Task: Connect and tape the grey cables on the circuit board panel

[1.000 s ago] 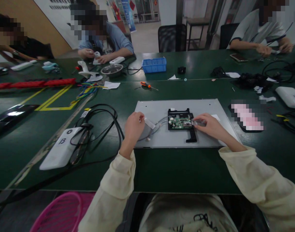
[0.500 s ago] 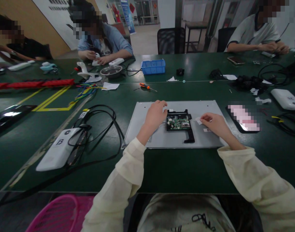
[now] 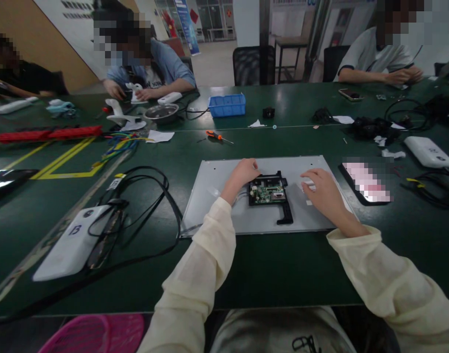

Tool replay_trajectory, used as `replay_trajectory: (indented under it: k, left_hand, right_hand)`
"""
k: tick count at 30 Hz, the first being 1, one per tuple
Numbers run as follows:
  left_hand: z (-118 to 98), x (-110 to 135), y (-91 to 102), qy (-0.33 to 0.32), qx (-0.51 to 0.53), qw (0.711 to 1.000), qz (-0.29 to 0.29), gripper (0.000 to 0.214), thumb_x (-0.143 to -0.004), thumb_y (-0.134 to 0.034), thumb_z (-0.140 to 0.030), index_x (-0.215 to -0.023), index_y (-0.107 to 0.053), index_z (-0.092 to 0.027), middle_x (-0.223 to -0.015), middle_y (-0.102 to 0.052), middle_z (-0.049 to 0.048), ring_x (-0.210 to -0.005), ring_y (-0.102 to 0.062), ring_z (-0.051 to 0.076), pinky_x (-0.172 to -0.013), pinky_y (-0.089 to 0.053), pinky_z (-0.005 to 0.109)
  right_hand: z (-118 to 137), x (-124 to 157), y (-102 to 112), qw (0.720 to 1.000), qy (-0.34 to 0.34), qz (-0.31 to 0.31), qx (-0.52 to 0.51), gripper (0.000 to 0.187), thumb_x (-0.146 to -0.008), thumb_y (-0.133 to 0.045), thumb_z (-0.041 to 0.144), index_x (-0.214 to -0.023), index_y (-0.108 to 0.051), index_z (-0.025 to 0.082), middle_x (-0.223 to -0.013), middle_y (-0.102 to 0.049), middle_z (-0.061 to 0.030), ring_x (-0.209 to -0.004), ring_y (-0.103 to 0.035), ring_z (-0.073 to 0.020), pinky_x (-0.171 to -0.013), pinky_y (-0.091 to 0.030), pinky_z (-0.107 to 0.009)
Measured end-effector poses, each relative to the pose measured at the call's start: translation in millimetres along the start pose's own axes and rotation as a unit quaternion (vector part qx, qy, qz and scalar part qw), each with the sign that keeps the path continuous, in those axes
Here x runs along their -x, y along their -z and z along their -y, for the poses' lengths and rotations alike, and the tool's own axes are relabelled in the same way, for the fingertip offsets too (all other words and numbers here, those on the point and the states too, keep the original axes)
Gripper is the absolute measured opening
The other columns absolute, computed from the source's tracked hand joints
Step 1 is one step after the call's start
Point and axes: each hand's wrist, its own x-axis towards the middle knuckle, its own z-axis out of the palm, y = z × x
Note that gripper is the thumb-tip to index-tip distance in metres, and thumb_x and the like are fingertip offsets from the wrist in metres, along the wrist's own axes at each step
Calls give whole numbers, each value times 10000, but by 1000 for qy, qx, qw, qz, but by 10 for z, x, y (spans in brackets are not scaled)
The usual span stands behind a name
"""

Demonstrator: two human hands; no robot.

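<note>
**2 hands on a grey panel at a big green table**

The left hand [image 3: 242, 176] lies on the grey panel [image 3: 213, 196]. Its fingers are bent and touch the top left corner of the board [image 3: 267, 192]. I cannot tell if it holds anything. The right hand [image 3: 322, 193] lies palm down on the panel, to the right of the board. Its fingers are spread loose and rest on a white scrap [image 3: 307, 183]. It grips nothing.

The board is small and green. It sits in a black frame [image 3: 285, 214] near the middle of the panel. The panel lies flat on the table [image 3: 283, 264], close to the person.

The table is dark green, wide and a bit shiny. Yellow lines [image 3: 62, 162] run over its left part, near a long red strip [image 3: 43, 133]. A white box [image 3: 67, 247] marked 13 lies at the left with a black cable [image 3: 165, 196] looped by it. Behind the panel lie a screwdriver [image 3: 213, 135] and a blue tray [image 3: 227, 105]. A phone [image 3: 366, 181] lies just right of the panel.

3 other people sit at the far side, busy with their own small parts. Behind them stand black chairs [image 3: 253, 63], and the room opens into a bright hall. A pink basket [image 3: 95, 336] shows under the near edge.
</note>
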Motion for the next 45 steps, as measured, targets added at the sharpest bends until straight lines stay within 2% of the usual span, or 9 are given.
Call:
replay_trajectory:
  k: [9, 18, 22, 26, 30, 34, 45]
  left_hand:
    - [18, -10, -39, 3, 31, 999, -14, 187, -751, -639, -212, -922, -665, -143, -915, -686, 85, -849, -618, 205, -773, -457, 306]
    - [12, 5, -65, -4, 24, 999, -39, 206, -776, -622, -240, -944, -656, -127, -919, -667, 105, -834, -611, 203, -767, -465, 305]
    - [1, 15, -14, 7, 6, 999, -32, 212, -801, -607, -262, -967, -655, -138, -952, -663, 96, -891, -609, 195, -824, -465, 287]
    - [7, 19, 37, 5, -10, 999, -34, 208, -818, -579, -242, -989, -655, -150, -994, -671, 87, -966, -602, 198, -874, -457, 275]
    - [37, 12, 74, -4, -19, 999, -40, 237, -790, -573, -169, -1012, -656, -155, -1011, -672, 83, -989, -600, 198, -880, -454, 275]
    - [54, 9, 94, -11, -12, 999, -45, 282, -754, -563, -110, -1014, -663, -149, -1007, -675, 79, -939, -612, 187, -854, -458, 272]
    - [44, -22, -74, -8, 5, 999, -42, 311, -699, -517, -21, -936, -681, -138, -898, -694, 68, -825, -611, 167, -748, -453, 254]
  right_hand:
    - [33, 32, -65, 1000, 12, 10, -15, 263, -872, -491, 266, -1072, -645, 193, -1129, -609, -126, -1094, -528, -297, -941, -442, -474]
    - [-36, -2, -19, 998, -12, -6, -54, 249, -867, -495, 256, -1052, -649, 191, -1102, -624, -120, -1064, -571, -277, -972, -440, -475]
    - [48, 0, 0, 997, 18, -12, -76, 253, -886, -484, 252, -1078, -640, 199, -1108, -630, -109, -1074, -577, -266, -980, -449, -476]
    - [264, 43, 6, 989, 117, 33, -88, 310, -912, -481, 274, -1187, -599, 192, -1228, -597, -118, -1178, -530, -257, -1029, -433, -470]
    - [468, 104, 3, 965, 210, 128, -91, 395, -921, -493, 319, -1300, -529, 217, -1357, -533, -106, -1301, -445, -265, -1068, -403, -504]
    - [536, 135, 3, 958, 215, 171, -82, 442, -932, -479, 342, -1351, -492, 203, -1379, -519, -115, -1297, -457, -256, -1078, -402, -489]
    - [552, 143, 17, 959, 201, 185, -77, 436, -934, -464, 312, -1354, -491, 200, -1388, -515, -115, -1303, -455, -254, -1083, -401, -501]
